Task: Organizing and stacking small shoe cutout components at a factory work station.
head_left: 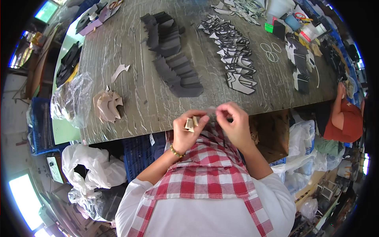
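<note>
The left hand is closed around a small stack of tan cut pieces, its grip holding them upright just off the near edge of the grey surface. The right hand is level with it and just to its right, fingertips pinched narrow on a thin pale strip that runs toward the left hand; the strip is blurred and its kind cannot be told. Both hands are above a red-and-white checked apron.

On the surface, a fanned pile of tan pieces lies near left, beside a crumpled clear plastic bag. Farther off, a long row of dark grey cut pieces runs beside a row of black-and-white cut pieces. 3 white rings lie to the right of these.
</note>
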Tool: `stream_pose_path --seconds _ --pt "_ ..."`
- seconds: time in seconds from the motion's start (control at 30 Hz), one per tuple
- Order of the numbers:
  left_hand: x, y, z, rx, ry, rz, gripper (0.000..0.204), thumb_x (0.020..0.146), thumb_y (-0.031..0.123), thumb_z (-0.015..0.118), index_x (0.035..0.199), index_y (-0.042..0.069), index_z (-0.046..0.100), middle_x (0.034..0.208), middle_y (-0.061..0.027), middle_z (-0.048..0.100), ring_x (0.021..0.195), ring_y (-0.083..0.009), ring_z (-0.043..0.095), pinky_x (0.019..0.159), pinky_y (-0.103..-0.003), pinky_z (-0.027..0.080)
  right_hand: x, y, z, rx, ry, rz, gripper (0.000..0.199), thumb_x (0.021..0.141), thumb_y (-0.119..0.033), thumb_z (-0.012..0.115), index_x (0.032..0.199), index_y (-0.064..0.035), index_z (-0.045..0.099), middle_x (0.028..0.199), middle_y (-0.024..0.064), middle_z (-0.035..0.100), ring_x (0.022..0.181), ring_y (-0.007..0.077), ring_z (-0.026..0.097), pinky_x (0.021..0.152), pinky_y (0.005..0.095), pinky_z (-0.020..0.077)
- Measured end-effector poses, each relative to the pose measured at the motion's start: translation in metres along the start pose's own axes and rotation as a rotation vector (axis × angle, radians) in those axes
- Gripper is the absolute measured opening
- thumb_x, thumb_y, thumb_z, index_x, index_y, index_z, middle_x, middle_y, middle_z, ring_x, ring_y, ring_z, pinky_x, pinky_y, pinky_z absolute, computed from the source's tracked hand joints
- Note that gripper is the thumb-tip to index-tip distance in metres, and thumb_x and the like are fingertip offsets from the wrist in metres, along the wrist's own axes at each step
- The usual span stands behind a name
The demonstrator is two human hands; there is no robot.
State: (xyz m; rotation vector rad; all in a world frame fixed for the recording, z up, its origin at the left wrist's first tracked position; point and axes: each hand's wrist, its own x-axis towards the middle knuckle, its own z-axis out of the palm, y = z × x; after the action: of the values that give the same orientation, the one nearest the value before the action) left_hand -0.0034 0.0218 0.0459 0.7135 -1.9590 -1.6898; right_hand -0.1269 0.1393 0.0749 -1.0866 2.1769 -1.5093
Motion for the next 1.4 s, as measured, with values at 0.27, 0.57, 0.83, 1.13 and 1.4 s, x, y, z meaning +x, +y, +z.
stream_pose_path --seconds 0.27,0.57,0.83,1.13,1.4 --pt "-0.002 -0.005 0.003 -0.099 -0.152 -0.044 0.018 0.086 0.017 0.071 0.091 -0.001 0.069 0.063 0.0006 0.060 0.059 -0.0034 0.051 0.054 -0.022 0.043 -0.024 0.010 -0.007 0.267 -0.176 0.242 0.009 0.085 -0.004 0.066 0.090 0.0023 0.060 0.079 0.0030 0.060 0.067 0.0075 0.054 0.059 0.0229 0.0429" --pt "0.001 -0.006 0.000 -0.247 -0.087 -0.227 0.010 0.086 0.010 0.067 0.088 0.000 0.067 0.065 0.0017 0.059 0.059 -0.0038 0.051 0.054 -0.022 0.042 -0.076 0.147 -0.122 -0.101 0.543 0.425 0.011 0.093 -0.008 0.058 0.093 0.0035 0.057 0.080 0.0067 0.063 0.070 0.0107 0.063 0.062 0.0248 0.0532" --pt "0.004 -0.011 0.001 0.006 0.077 -0.028 0.013 0.083 0.008 0.069 0.077 0.001 0.059 0.066 -0.0013 0.056 0.060 -0.0075 0.050 0.055 -0.025 0.040 -0.039 0.042 -0.054 -0.387 0.139 0.286 0.022 0.083 -0.015 0.068 0.098 -0.0007 0.060 0.086 0.0155 0.062 0.077 0.0295 0.063 0.069 0.0376 0.0495" --pt "0.010 -0.008 -0.004 0.127 0.019 0.229 0.011 0.081 0.010 0.070 0.086 0.002 0.064 0.066 -0.0054 0.052 0.056 -0.0142 0.049 0.055 -0.027 0.040 -0.011 -0.004 0.024 -0.517 -0.084 -0.315 0.015 0.082 -0.010 0.064 0.084 -0.0029 0.051 0.078 0.0117 0.054 0.076 0.0294 0.058 0.063 0.0389 0.0484" --pt "0.036 -0.028 -0.033 0.972 -0.021 0.339 0.041 0.083 0.029 0.068 0.119 0.010 0.063 0.083 -0.0090 0.052 0.061 -0.0288 0.060 0.054 -0.039 0.049 0.001 0.006 -0.022 -0.335 0.112 0.087 0.007 0.083 -0.008 0.064 0.085 -0.0016 0.062 0.076 0.0119 0.061 0.065 0.0277 0.060 0.061 0.0362 0.0455"
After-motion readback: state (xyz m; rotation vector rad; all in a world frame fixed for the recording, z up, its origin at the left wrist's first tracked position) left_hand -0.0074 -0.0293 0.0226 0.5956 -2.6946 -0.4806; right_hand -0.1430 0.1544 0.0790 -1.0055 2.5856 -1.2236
